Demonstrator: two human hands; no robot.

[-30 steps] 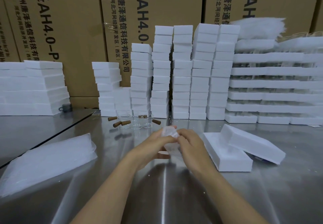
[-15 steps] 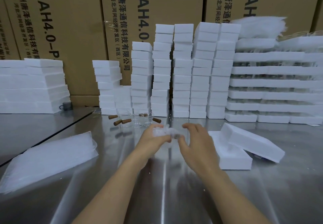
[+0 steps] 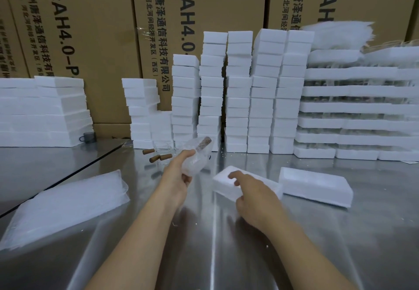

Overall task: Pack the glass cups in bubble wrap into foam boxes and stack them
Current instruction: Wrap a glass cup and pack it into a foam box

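Right hand (image 3: 254,196) shifted onto foam box (image 3: 223,179); cup (image 3: 196,156) outside.

I see a steel table (image 3: 226,255). Bubble-wrap sheets (image 3: 68,206) lie piled front left. An open foam box (image 3: 223,184) sits centre, with a second foam piece (image 3: 315,187) just beside it on the right. Foam box stacks (image 3: 238,90) line the back edge. Bare glass cups (image 3: 163,147), loose corks (image 3: 158,157) and a dark mug (image 3: 89,137) stand in front of them.

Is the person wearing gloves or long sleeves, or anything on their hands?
No gloves. The left hand and right hand are bare, with no rings that I can see. The left forearm and right forearm are bare too: no sleeves, watch or bracelet in view.
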